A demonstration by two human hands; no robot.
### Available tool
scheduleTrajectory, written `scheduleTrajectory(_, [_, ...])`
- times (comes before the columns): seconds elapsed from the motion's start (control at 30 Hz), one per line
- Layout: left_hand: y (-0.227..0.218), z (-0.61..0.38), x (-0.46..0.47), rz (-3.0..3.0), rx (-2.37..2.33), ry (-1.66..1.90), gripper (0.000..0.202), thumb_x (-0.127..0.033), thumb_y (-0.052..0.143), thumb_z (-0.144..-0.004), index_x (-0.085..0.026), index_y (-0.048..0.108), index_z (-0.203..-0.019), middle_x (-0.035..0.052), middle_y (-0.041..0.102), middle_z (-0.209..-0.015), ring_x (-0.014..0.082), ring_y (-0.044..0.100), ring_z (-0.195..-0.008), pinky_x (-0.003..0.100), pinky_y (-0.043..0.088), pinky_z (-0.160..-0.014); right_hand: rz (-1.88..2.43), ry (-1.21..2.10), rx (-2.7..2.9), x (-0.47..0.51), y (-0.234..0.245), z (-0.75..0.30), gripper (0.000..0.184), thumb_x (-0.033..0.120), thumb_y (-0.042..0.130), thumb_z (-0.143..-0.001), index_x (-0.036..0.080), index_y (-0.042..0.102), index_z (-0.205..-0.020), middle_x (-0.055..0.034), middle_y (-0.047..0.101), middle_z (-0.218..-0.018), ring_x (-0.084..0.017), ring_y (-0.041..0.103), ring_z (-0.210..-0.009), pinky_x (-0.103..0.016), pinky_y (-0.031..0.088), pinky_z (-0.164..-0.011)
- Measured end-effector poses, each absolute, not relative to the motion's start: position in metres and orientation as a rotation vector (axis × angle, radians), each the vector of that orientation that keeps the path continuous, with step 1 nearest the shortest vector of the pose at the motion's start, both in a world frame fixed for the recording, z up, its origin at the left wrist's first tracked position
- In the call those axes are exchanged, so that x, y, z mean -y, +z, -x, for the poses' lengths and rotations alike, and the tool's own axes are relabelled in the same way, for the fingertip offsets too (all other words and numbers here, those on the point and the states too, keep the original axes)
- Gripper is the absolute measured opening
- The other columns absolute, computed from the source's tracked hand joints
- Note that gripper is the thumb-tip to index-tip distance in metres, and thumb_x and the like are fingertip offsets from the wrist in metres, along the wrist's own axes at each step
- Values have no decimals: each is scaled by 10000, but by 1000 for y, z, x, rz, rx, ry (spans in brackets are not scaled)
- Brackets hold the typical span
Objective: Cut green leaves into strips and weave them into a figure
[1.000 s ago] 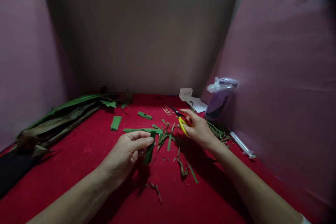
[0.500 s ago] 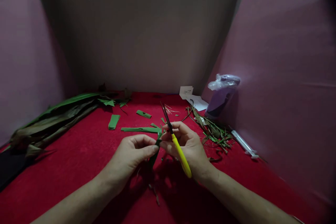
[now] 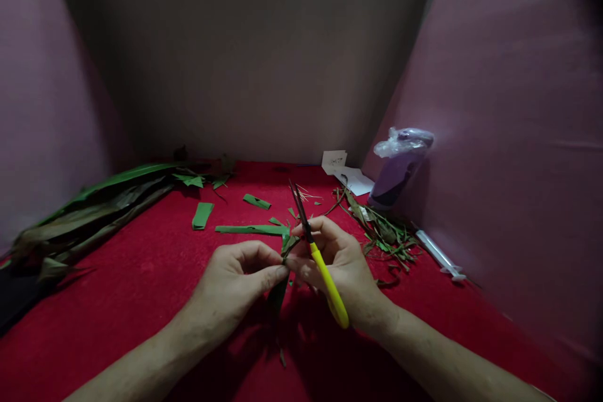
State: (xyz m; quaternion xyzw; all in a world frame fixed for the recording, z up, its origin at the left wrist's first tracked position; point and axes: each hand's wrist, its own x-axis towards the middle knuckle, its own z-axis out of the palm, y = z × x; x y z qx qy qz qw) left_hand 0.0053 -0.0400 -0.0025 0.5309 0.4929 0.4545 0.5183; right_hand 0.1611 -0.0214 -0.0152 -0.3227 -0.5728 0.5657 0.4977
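Note:
My left hand (image 3: 235, 282) pinches a dark green leaf strip (image 3: 277, 294) between thumb and forefinger, low over the red cloth (image 3: 141, 301). My right hand (image 3: 336, 267) is closed around yellow-handled scissors (image 3: 320, 264), whose dark blades point up and away. The fingertips of that hand also touch the top of the same leaf strip, so both hands meet at the middle. A long cut leaf strip (image 3: 252, 230) lies flat just beyond my hands.
Long green and dried leaves (image 3: 94, 201) are heaped at the left. Small cut leaf pieces (image 3: 202, 215) lie mid-table, and leaf trimmings (image 3: 381, 232) at the right. A purple wrapped bottle (image 3: 398, 166), white papers (image 3: 346, 176) and a syringe (image 3: 440, 255) sit by the right wall.
My right hand brought the scissors from the right-hand trimmings in to my left hand. Both hands now hold the leaf strip together, drawn slightly nearer to me.

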Motion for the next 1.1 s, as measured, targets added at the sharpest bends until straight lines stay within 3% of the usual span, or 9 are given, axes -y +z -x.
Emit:
scheduleTrajectory(0.17, [-4, -2, 40, -1152, -1135, 1063, 124, -269, 724, -667, -170, 658, -632, -19, 600, -547, 90, 489, -469, 202, 382, -463, 724, 1288, 1407, 20, -21, -161, 302, 287, 735, -701, 237, 527, -915, 49, 521, -687, -86, 464, -551, -217, 381, -495])
scheduleTrajectory(0.3, [-5, 5, 34, -1019, -1074, 1208, 98, -233, 739, -668, -175, 661, -659, -30, 619, -600, 81, 538, -558, 188, 435, -569, 753, 1234, 1544, 22, -18, -164, 340, 356, 737, -705, 232, 525, -939, 41, 491, -755, -91, 413, -616, -221, 361, -548])
scheduleTrajectory(0.53, [-2, 10, 27, -835, -910, 1332, 114, -154, 767, -625, -172, 679, -694, -27, 674, -672, 76, 585, -641, 160, 453, -642, 1051, 1180, 1887, 33, -10, -166, 461, 451, 724, -688, 235, 475, -1011, 57, 478, -660, -101, 344, -551, -233, 313, -498])
scheduleTrajectory(0.8, [-2, 8, 29, -870, -884, 1353, 95, -139, 752, -641, -167, 670, -682, -24, 681, -660, 86, 595, -627, 173, 463, -636, 1204, 596, 2073, 37, -10, -162, 435, 510, 758, -611, 226, 495, -810, 72, 466, -614, -101, 355, -554, -222, 260, -507])
scheduleTrajectory(1.1, [-5, 9, 27, -902, -856, 1340, 78, -145, 750, -656, -173, 681, -677, -25, 696, -684, 85, 606, -657, 159, 472, -644, 1151, 472, 2098, 37, -12, -162, 462, 521, 768, -590, 230, 492, -820, 82, 454, -598, -94, 340, -530, -209, 261, -493])
